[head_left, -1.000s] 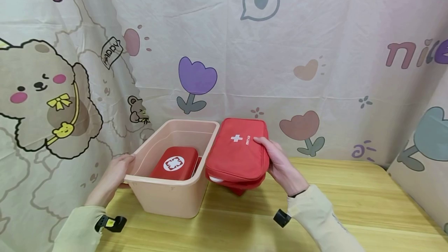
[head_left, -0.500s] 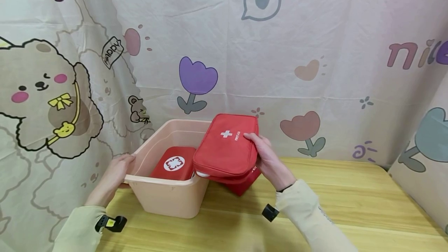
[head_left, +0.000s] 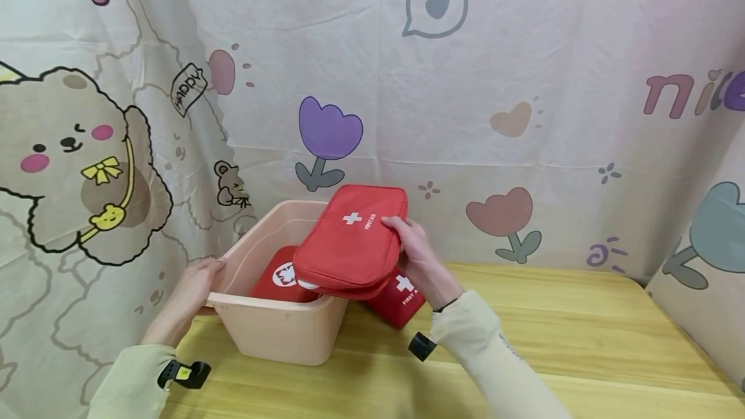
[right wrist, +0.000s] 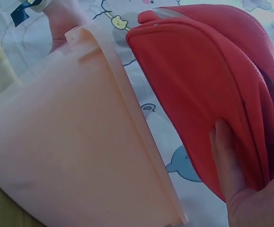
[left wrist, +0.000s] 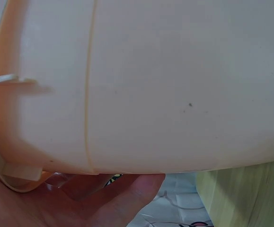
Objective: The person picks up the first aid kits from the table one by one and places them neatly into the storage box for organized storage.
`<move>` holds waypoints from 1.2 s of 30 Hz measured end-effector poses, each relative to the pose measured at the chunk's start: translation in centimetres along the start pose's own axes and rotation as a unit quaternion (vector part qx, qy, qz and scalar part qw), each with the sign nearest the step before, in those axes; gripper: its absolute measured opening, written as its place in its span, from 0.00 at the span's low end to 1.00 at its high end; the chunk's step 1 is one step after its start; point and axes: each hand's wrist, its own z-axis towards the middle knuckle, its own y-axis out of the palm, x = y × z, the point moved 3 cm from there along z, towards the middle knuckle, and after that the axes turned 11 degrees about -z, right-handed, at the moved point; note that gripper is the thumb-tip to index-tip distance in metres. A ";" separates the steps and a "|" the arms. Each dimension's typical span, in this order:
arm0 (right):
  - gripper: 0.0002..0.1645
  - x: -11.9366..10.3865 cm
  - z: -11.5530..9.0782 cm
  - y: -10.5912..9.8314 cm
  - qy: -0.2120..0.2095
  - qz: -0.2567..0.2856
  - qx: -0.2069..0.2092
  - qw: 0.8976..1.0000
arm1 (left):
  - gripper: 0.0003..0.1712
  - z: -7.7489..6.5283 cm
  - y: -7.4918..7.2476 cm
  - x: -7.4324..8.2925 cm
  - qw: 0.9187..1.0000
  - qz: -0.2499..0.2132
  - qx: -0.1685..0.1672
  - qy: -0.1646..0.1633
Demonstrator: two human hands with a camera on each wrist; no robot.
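My right hand (head_left: 420, 252) grips a red first aid bag (head_left: 349, 241) by its right edge, thumb on top, and the bag is tilted above the right rim of a pale pink plastic bin (head_left: 279, 328). In the right wrist view the bag (right wrist: 198, 90) hangs clear of the bin wall (right wrist: 89, 142), with fingers against its underside. My left hand (head_left: 194, 286) holds the bin's left rim. From the left wrist view, its fingers curl under the rim against the bin's outer wall (left wrist: 174, 85). Inside the bin lies a red case (head_left: 276, 280) with a white round emblem, partly hidden by the bag.
On the wooden table (head_left: 553, 335), just right of the bin, lies another red first aid bag (head_left: 401, 296), partly covered by the raised one. A printed cloth (head_left: 407, 83) hangs behind the table and along its left side.
My right hand has carried the first aid bag leftward from beside the bin to over its right rim. More of the bag on the table now shows. The left hand stays put.
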 end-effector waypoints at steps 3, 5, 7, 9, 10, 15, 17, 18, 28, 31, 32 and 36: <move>0.28 -0.1 0.3 0.9 0.001 -0.005 -0.008 1.000 | 0.33 0.0 0.0 0.0 1.000 -0.001 0.001 -0.003; 0.28 -0.1 0.5 1.5 0.003 -0.009 -0.012 1.000 | 0.32 0.0 0.0 0.1 1.000 0.000 0.002 -0.003; 0.28 -0.2 0.7 2.1 0.005 -0.014 -0.013 1.000 | 0.32 0.0 -0.1 0.1 1.000 0.000 0.006 0.000; 0.28 -0.4 1.0 2.7 0.006 -0.018 -0.013 1.000 | 0.31 0.0 -0.1 0.1 1.000 0.002 0.007 0.003; 0.28 -0.4 1.1 3.0 0.006 -0.022 -0.013 1.000 | 0.31 0.0 -0.1 0.1 1.000 0.002 0.007 0.003; 0.27 -0.4 1.9 4.7 0.001 -0.038 -0.014 0.999 | 0.32 -0.1 -0.1 0.2 1.000 0.003 0.006 -0.001; 0.27 -0.3 2.2 5.3 0.002 -0.046 -0.015 0.999 | 0.32 -0.1 -0.1 0.2 1.000 0.003 0.006 -0.002; 0.27 -0.2 2.4 5.6 0.001 -0.050 -0.015 0.999 | 0.32 -0.1 -0.1 0.2 1.000 0.002 0.005 -0.002; 0.26 0.6 3.1 7.8 -0.012 -0.063 -0.024 0.998 | 0.32 0.0 -0.1 0.0 1.000 -0.002 0.012 -0.003; 0.26 1.0 3.3 8.3 -0.017 -0.078 -0.025 0.997 | 0.31 0.0 0.0 -0.1 1.000 -0.006 0.013 0.000; 0.27 1.1 3.4 8.5 -0.016 -0.083 -0.023 0.996 | 0.30 0.0 0.0 -0.1 1.000 -0.005 0.013 0.001; 0.29 1.4 3.6 9.4 -0.006 -0.102 -0.019 0.995 | 0.29 0.0 0.0 -0.1 1.000 -0.001 0.015 0.007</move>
